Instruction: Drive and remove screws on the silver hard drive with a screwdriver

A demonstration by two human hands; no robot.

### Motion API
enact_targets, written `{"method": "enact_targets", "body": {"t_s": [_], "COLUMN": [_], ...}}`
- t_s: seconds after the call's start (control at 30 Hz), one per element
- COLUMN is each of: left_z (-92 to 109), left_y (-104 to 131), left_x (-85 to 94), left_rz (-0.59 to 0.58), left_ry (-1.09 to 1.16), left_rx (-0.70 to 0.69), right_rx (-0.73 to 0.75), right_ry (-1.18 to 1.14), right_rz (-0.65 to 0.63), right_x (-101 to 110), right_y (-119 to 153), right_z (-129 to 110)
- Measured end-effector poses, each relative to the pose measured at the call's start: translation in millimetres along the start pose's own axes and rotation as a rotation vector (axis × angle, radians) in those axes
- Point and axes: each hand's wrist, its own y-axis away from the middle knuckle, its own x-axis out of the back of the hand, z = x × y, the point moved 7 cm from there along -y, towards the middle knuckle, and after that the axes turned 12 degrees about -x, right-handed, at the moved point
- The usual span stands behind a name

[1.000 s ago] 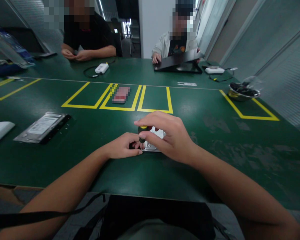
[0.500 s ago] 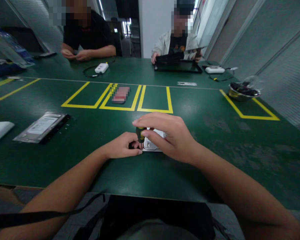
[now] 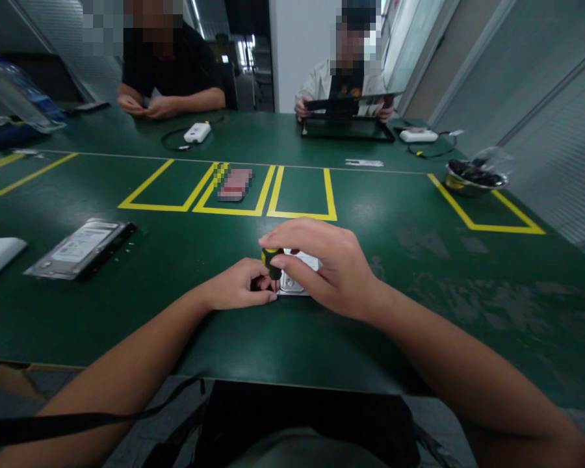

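A silver hard drive (image 3: pixel 293 281) lies on the green table in front of me, partly covered by my right hand (image 3: pixel 329 263). That hand grips the handle of a short black-and-yellow screwdriver (image 3: pixel 272 261), its shaft pointing down at the drive's near left corner. My left hand (image 3: pixel 238 285) is closed at the drive's left edge, with the thumb by the screwdriver tip and the fingers curled behind. A second hard drive (image 3: pixel 82 247), with a white label, rests on the table to the left.
Yellow tape outlines (image 3: pixel 302 215) mark the green table (image 3: pixel 273 344). Beyond are a pixelated reddish item (image 3: pixel 235 184), a metal bowl of dark items (image 3: pixel 475 178), white boxes with cables (image 3: pixel 197 132), and two people, one holding a dark panel. A white object (image 3: pixel 0 257) lies far left.
The screwdriver handle has turned and tilted slightly to the left in my right hand. My left hand has hardly moved. Across the table, a person's dark panel has shifted a little.
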Motion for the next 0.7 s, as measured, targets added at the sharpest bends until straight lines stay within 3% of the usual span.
{"method": "enact_targets", "body": {"t_s": [0.17,0.43,0.7], "left_z": [3.1,2.0,3.7], "left_y": [-0.6,-1.6,-2.6], "left_x": [2.3,-0.4,3.6], "left_rz": [0.017,-0.006,0.004], "left_ry": [-0.020,-0.015,-0.009], "left_rx": [-0.001,-0.031,-0.005], "right_rx": [-0.013,0.046,-0.011], "right_ry": [0.020,-0.022,0.001], "right_rz": [0.045,-0.007,0.077], "right_x": [1.5,0.3,4.6], "right_y": [-0.6,0.1,0.5], "right_z": [-0.8,-4.8,-2.0]}}
